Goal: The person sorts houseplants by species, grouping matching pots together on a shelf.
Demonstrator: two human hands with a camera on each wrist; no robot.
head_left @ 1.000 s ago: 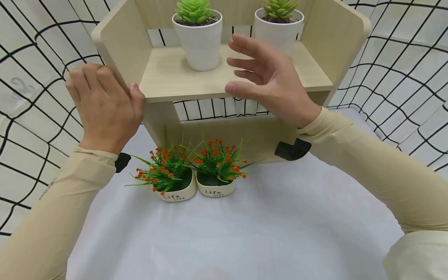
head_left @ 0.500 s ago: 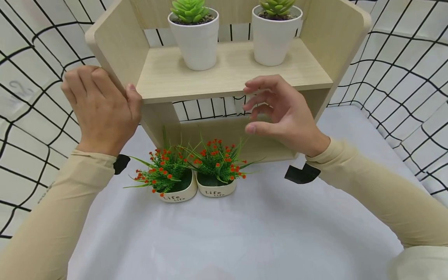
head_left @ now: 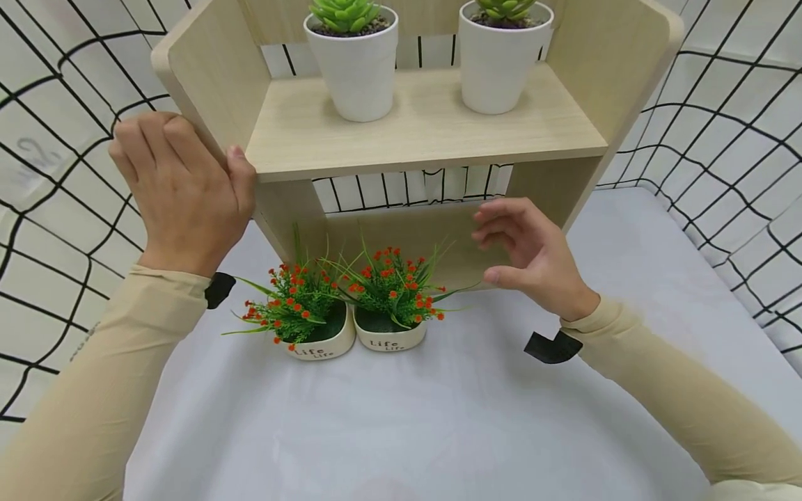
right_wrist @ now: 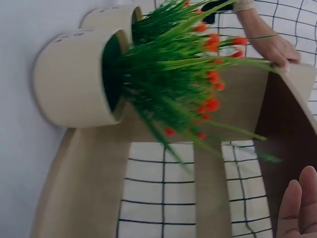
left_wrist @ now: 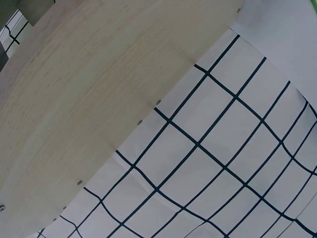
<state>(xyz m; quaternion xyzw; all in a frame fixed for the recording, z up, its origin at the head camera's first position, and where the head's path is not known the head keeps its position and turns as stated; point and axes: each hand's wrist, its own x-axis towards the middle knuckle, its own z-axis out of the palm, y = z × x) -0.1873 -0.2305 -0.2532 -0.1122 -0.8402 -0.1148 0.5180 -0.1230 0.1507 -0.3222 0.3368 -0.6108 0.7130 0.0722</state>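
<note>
My left hand (head_left: 184,188) holds the front edge of the left side panel of a light wooden shelf (head_left: 438,149), its thumb at the shelf board's corner. My right hand (head_left: 532,257) hovers before the lower opening, fingers loosely bent and thumb apart, with nothing in it. To its left, in front of the shelf, two cream oval pots marked "Life" hold red-flowered artificial plants: a left one (head_left: 326,346) and a right one (head_left: 390,339). On the upper board stand two white pots with green succulents, a left one (head_left: 357,76) and a right one (head_left: 498,66). The right wrist view shows the right hand's fingertips (right_wrist: 297,198) at its lower corner.
A white cloth (head_left: 413,424) covers the table. Black wire grid (head_left: 56,209) encloses the left side, and more wire grid (head_left: 733,139) stands at the right. In the left wrist view, the shelf's side panel (left_wrist: 99,99) fills the upper left.
My right hand has moved down and slightly right, from in front of the right succulent pot to before the lower opening. The left hand keeps its hold on the shelf.
</note>
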